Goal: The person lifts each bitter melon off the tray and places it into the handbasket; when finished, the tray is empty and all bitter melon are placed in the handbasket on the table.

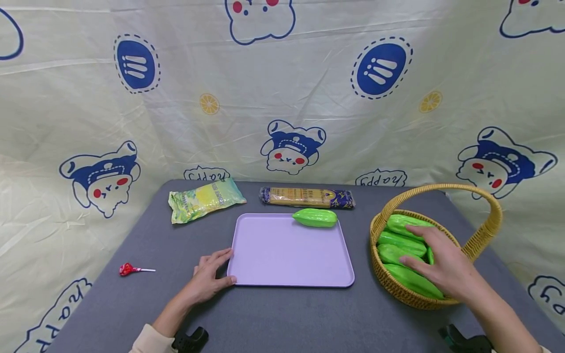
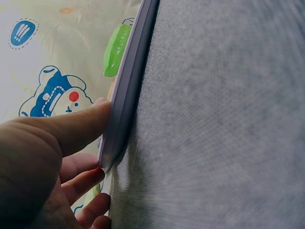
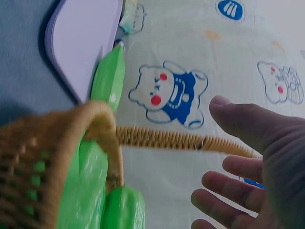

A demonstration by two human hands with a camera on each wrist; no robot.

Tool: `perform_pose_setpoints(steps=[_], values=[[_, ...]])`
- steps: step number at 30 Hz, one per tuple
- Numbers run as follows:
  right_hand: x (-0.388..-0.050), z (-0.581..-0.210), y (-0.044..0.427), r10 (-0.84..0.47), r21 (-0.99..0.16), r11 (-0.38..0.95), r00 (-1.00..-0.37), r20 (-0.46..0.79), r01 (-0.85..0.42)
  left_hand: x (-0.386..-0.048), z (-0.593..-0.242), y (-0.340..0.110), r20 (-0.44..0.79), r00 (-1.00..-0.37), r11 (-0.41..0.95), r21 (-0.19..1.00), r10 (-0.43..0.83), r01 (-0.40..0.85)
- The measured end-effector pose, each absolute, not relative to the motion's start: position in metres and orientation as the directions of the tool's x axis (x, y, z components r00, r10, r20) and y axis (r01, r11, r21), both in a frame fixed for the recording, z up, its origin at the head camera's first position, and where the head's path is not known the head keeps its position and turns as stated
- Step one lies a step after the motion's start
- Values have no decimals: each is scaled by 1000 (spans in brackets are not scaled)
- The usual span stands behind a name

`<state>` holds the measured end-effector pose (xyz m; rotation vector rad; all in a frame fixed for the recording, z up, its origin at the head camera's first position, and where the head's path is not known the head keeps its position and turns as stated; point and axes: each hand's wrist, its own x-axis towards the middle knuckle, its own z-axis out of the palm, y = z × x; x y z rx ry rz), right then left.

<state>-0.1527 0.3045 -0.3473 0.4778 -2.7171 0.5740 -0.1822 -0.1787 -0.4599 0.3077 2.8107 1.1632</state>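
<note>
My left hand (image 1: 208,276) rests at the left edge of a lilac tray (image 1: 287,255), thumb near its front corner and fingers along its side. In the left wrist view the thumb (image 2: 86,129) touches the tray's rim. On the tray's back right corner lies a glossy, ridged green gourd (image 1: 315,217). Over a wicker basket (image 1: 397,289) at the right, my right hand (image 1: 448,264) hovers with fingers spread and nothing held. Several similar green gourds (image 1: 408,279) lie inside the basket; the hand partly hides them in the head view.
Behind the tray lie a yellow-green packet (image 1: 205,201) and a long pack of noodles (image 1: 307,197). A red lollipop (image 1: 127,269) lies at the left of the grey table (image 1: 282,318). The basket's tall handle (image 1: 490,215) arches beside the right hand.
</note>
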Motion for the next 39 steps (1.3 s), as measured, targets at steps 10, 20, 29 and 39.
perform_pose_setpoints(steps=[10,20,29,39], values=[[-149,-352,271,-302,-268,859,-856,419,-435,-182,-460,-179,-3,-977,690,708,214,149],[-158,-364,243,-322,-309,840,-869,377,-446,-182,-460,-179,3,-976,693,704,217,156],[-177,-372,216,-347,-336,808,-851,393,-484,-182,-461,-179,-1,-977,694,704,215,152],[-205,-381,192,-308,-406,805,-890,337,-432,-181,-459,-179,-9,-977,688,711,212,143]])
